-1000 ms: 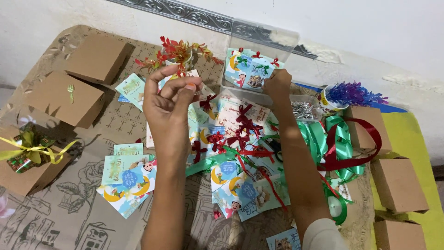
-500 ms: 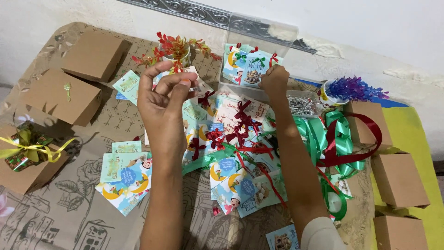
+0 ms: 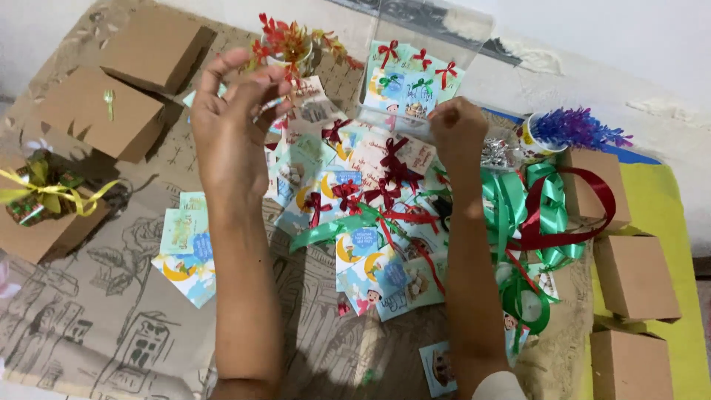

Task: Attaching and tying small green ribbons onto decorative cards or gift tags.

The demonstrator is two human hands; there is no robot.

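Left hand (image 3: 229, 126) raised, fingers (image 3: 255, 81) pinched together; right hand (image 3: 459, 130) grips clear box (image 3: 415, 74) above cards (image 3: 348, 185).

White wall (image 3: 607, 44) behind; table (image 3: 89, 326) w/ brown sketch-print cover, yellow cloth (image 3: 689, 244) at right edge; even light.

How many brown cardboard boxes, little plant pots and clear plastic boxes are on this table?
Brown cardboard boxes: 6
Little plant pots: 2
Clear plastic box: 1
Total: 9

We see open surface (image 3: 96, 318) at the near left corner; brown boxes (image 3: 100, 111) crowd the far left, ribbons (image 3: 533, 215) the right edge.
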